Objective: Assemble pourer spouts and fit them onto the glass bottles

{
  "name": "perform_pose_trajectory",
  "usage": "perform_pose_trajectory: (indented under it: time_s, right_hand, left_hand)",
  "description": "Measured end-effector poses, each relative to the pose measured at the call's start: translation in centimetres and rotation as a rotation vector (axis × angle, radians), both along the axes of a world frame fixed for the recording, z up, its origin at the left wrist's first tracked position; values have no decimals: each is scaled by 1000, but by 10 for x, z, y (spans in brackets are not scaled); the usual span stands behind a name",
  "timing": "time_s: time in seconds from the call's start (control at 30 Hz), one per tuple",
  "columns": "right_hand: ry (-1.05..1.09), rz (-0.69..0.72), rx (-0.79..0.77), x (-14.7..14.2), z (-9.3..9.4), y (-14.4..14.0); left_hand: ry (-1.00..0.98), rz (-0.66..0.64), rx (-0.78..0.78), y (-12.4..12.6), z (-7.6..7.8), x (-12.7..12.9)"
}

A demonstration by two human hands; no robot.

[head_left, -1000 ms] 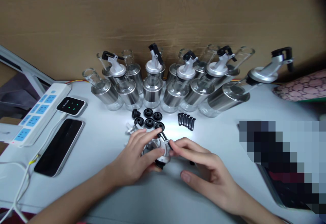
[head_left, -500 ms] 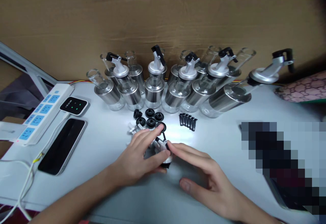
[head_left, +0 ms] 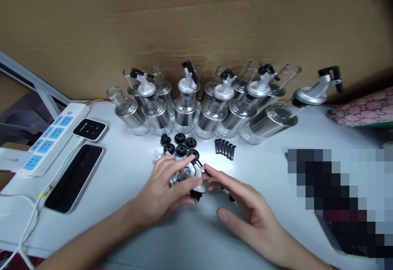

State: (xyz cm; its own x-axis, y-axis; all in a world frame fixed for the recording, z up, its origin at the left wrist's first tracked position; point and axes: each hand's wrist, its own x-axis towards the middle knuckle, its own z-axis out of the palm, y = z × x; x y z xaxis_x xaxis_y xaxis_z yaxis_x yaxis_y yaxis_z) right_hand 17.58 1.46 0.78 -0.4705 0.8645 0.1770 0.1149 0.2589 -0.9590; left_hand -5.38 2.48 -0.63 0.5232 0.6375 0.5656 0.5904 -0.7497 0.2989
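My left hand is closed around a silver bottle pourer with a black flip cap and a black stopper below. My right hand is open, thumb spread away, its index fingertip against the pourer's cap lever. Black round stoppers lie just beyond my left fingers. Other silver pourer tops are partly hidden under my left hand. A small row of black caps lies beyond my right hand. Beneath the right fingers, a small black part shows in part.
Glass bottles with steel sleeves stand in rows at the back, several fitted with pourers. A cardboard wall rises behind them. At left are a power strip, a small Wi-Fi device and a phone. A pink patterned item is at right.
The pourer in my left hand stands more upright, its spout and cap lever now more exposed. My right fingers have curled slightly, and a black part shows beneath them. The view has shifted slightly.
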Motion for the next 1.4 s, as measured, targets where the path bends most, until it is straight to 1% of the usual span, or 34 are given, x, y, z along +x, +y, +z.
perform_pose_trajectory:
  time_s: [0.13, 0.2, 0.3, 0.33, 0.43, 0.5, 0.53, 0.6, 0.67, 0.73, 0.77, 0.83, 0.9, 0.93, 0.97, 1.0, 1.07, 1.13, 1.17, 1.23, 1.3, 1.33, 1.4]
  right_hand:
    - [-7, -82, -56, -2, -1, 2]
    - [-15, -28, -100, -5, 3, 6]
    - [-45, 134, -196, -8, 10, 12]
    - [-48, 163, -222, -9, 12, 13]
    - [-39, 189, -278, -8, 13, 10]
    - [-20, 185, -365, -5, 10, 6]
    - [11, 184, -438, -4, 9, 5]
    - [137, 208, -591, -2, 4, 4]
    - [276, 273, -685, -2, 0, 6]
    - [355, 321, -700, -4, -4, 9]
    - [377, 322, -699, -5, -5, 11]
    - [418, 292, -705, -8, -6, 13]
    - [469, 241, -723, -11, -4, 13]
    - [501, 209, -735, -12, -1, 14]
    - [535, 175, -747, -12, 1, 14]
    - [569, 140, -758, -12, 4, 14]
    - [617, 70, -766, -11, 9, 16]
    - [634, 21, -757, -10, 12, 17]
    - [646, 10, -753, -9, 13, 18]
    - [679, 19, -756, -8, 14, 19]
    - [702, 39, -773, -8, 14, 19]
    - [703, 42, -781, -8, 14, 19]
    - [692, 31, -789, -7, 14, 18]
  left_hand:
    - [22, -1, 31, -1, 1, 1]
    - [29, -46, 58, -3, 2, 4]
    - [68, -156, 104, -5, 5, 10]
    - [76, -172, 119, -6, 7, 11]
    - [82, -163, 152, -5, 10, 13]
    - [84, -167, 152, -4, 10, 11]
    - [90, -169, 144, -3, 10, 10]
    - [95, -164, 124, -3, 10, 8]
    - [92, -150, 107, -3, 10, 7]
    - [92, -137, 98, -4, 10, 8]
    - [94, -135, 96, -4, 10, 8]
    - [99, -147, 86, -4, 10, 8]
    - [63, -148, 41, -2, 11, 5]
    - [15, -114, 16, 0, 12, 2]
    - [-57, -50, -2, 4, 13, -2]
    - [-153, 52, -12, 8, 14, -7]
    - [-377, 301, 52, 20, 16, -22]
    - [-560, 527, 84, 34, 14, -41]
    - [-604, 604, 35, 41, 12, -51]
    - [-662, 678, -111, 55, 5, -68]
    - [-667, 663, -248, 66, -6, -79]
    - [-678, 644, -293, 70, -11, -83]
    - [-692, 620, -330, 77, -21, -86]
